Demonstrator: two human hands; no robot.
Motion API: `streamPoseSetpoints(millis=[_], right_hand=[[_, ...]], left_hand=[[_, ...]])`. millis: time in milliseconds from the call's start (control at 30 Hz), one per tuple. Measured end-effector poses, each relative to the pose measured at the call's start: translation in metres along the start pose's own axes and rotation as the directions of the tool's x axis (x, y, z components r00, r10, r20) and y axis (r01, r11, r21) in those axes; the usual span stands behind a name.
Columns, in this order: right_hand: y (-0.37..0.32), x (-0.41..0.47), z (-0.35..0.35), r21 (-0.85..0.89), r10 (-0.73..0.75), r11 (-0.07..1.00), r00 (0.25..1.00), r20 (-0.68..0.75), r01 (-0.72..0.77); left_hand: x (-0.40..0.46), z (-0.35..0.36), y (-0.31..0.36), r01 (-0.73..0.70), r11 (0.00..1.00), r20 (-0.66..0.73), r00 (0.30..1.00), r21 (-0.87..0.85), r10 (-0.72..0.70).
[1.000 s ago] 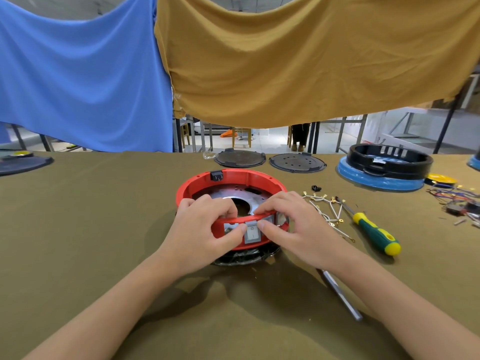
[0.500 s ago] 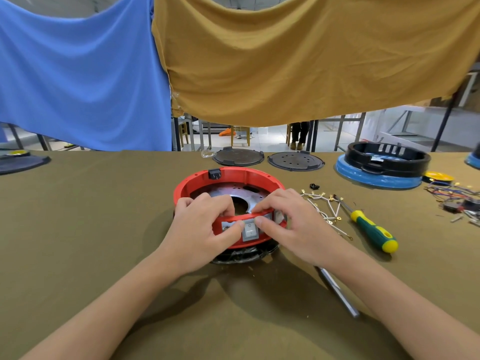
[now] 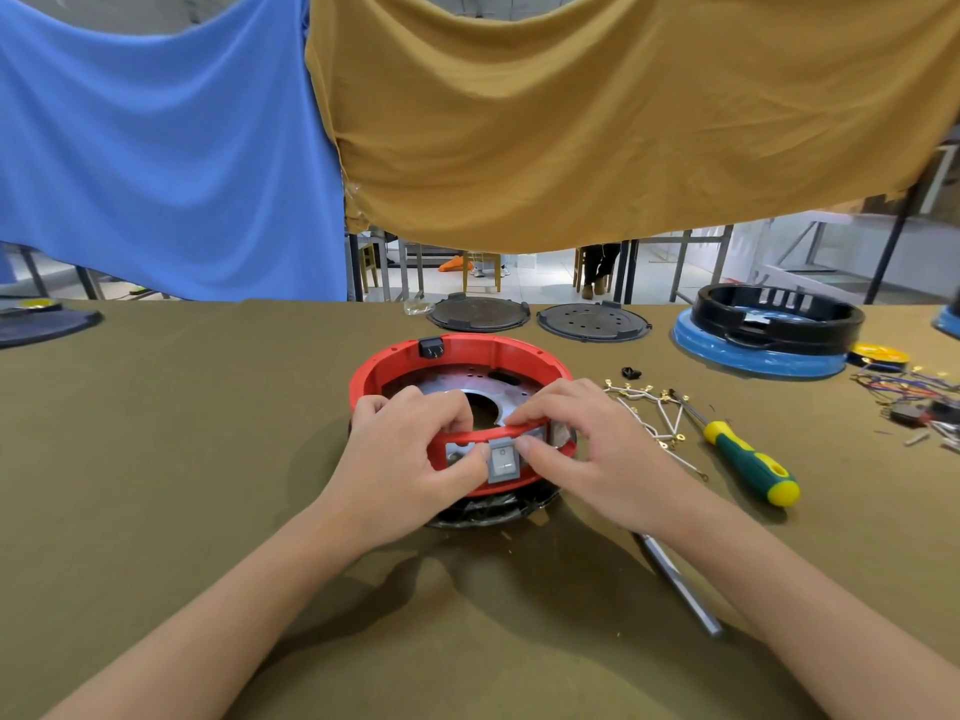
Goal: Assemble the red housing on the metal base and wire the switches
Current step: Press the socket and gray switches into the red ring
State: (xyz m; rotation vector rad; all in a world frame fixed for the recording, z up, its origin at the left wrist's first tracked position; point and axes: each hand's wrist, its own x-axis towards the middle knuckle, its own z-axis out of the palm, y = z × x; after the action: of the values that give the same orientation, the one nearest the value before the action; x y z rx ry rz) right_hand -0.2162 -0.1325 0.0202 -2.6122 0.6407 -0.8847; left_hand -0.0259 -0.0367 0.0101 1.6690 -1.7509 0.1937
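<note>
Red housing [image 3: 462, 356]'s near rim lies half-hidden under both hands pinching its grey switch [image 3: 503, 462].

This is an assembly workshop. A long worktop [image 3: 156, 459] under olive cloth carries appliance parts: two dark round plates [image 3: 478, 314], a black ring housing [image 3: 779, 317] on a blue base, loose wires with brass terminals [image 3: 654, 413], a tangle of coloured wires [image 3: 914, 392] and a green-and-yellow screwdriver [image 3: 748, 459]. Blue cloth [image 3: 156, 148] and mustard cloth [image 3: 623, 122] hang as dividers; metal table legs and a pale tiled floor show beyond.
</note>
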Motion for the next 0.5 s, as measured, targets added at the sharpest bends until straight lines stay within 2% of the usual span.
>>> streamPoseSetpoints(millis=[500], right_hand=[[-0.001, 0.0005, 0.0005, 0.018, 0.001, 1.0, 1.0, -0.024, 0.0]], left_hand=[[0.0, 0.0001, -0.0006, 0.011, 1.0, 0.009, 1.0, -0.016, -0.011]])
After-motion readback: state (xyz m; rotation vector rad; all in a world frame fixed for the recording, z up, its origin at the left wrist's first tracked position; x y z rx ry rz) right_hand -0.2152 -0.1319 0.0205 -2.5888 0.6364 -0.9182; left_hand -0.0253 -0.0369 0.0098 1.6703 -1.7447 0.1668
